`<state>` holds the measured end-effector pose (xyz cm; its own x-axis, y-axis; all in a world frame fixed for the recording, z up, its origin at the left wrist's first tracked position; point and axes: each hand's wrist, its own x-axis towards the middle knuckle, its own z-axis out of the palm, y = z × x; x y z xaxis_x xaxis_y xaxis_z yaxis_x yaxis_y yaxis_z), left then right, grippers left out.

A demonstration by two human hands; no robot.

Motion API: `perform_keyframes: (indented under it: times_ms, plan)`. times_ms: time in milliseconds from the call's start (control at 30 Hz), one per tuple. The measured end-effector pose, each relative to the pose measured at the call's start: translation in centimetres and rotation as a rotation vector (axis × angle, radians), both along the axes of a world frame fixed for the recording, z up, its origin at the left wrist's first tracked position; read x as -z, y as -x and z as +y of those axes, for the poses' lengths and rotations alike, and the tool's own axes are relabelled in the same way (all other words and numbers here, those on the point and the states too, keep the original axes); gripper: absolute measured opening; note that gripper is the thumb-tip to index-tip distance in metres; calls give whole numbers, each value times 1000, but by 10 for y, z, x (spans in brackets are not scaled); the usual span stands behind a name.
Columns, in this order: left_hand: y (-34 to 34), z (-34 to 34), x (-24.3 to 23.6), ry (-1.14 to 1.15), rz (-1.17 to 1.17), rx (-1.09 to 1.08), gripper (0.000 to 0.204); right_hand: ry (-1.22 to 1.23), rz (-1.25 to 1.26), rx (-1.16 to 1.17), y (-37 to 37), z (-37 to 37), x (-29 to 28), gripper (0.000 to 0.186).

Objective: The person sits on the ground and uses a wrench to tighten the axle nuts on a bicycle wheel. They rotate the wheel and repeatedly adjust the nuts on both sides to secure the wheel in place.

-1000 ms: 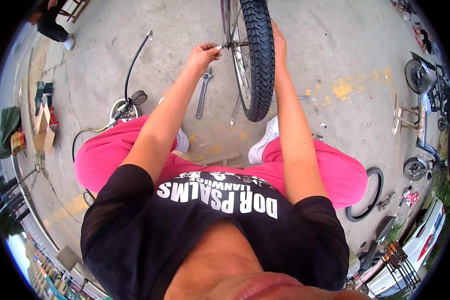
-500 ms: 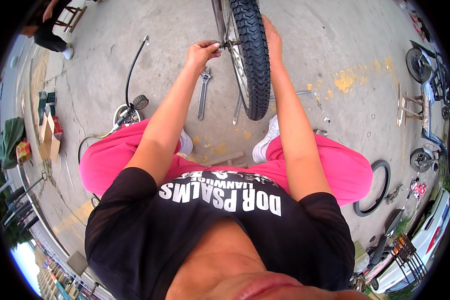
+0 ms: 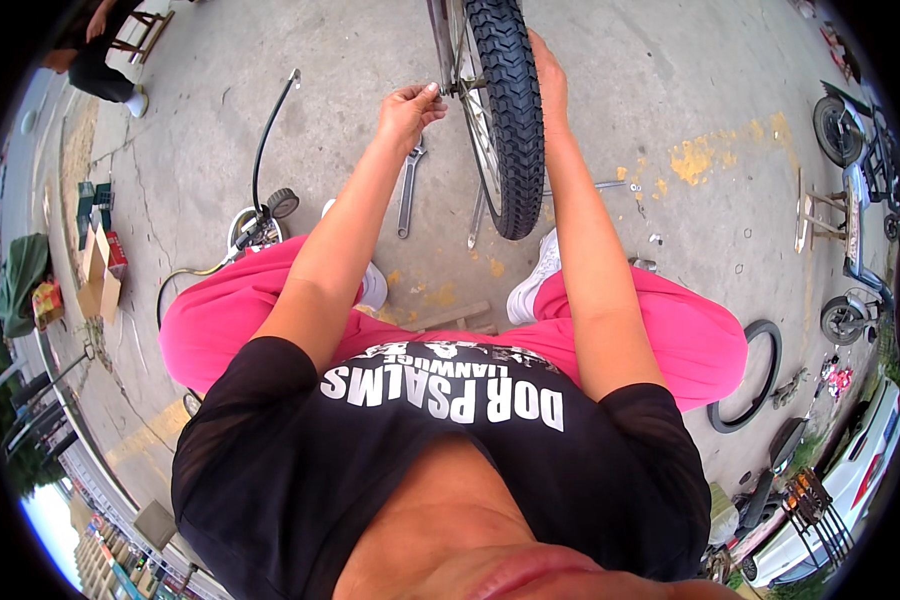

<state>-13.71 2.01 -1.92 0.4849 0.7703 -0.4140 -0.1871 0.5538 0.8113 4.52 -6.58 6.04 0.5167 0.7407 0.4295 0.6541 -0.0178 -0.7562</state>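
A bicycle wheel with a knobbly black tyre (image 3: 518,130) stands upright in front of me, its silver spokes showing on the left side. A brownish fork leg (image 3: 439,35) runs down to the hub. My left hand (image 3: 408,114) is at the axle end on the wheel's left, thumb and fingertips pinched together; whatever small part lies between them is too small to make out. On the far side of the tyre, my right hand (image 3: 550,85) is raised beside the wheel's right side, its fingers partly hidden by the tyre. An adjustable wrench (image 3: 407,195) lies on the ground below my left hand.
Another metal tool (image 3: 477,218) lies beside the wheel. A pump with a gauge (image 3: 283,204) and black hose (image 3: 260,150) stands left. A loose tyre (image 3: 773,375) lies right, near a wooden stool (image 3: 820,220) and parked scooters. Cardboard boxes (image 3: 98,275) and a seated person are at left.
My left hand has shifted slightly right and its fingers have turned a little at the axle end. The wheel sits slightly further right in view. My right hand stays beside the tyre.
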Motion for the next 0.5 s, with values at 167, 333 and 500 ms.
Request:
perform_keyframes:
  times_ms: [167, 333, 500]
  plan:
    - [7, 10, 2, -54, 123, 111, 22, -41, 105, -37, 4, 2, -1, 55]
    - [1, 2, -8, -227, 140, 61, 16, -16, 178, -62, -2, 2, 12, 46]
    - [-1, -3, -8, -303, 138, 12, 17, -43, 169, -26, -4, 8, 21, 20]
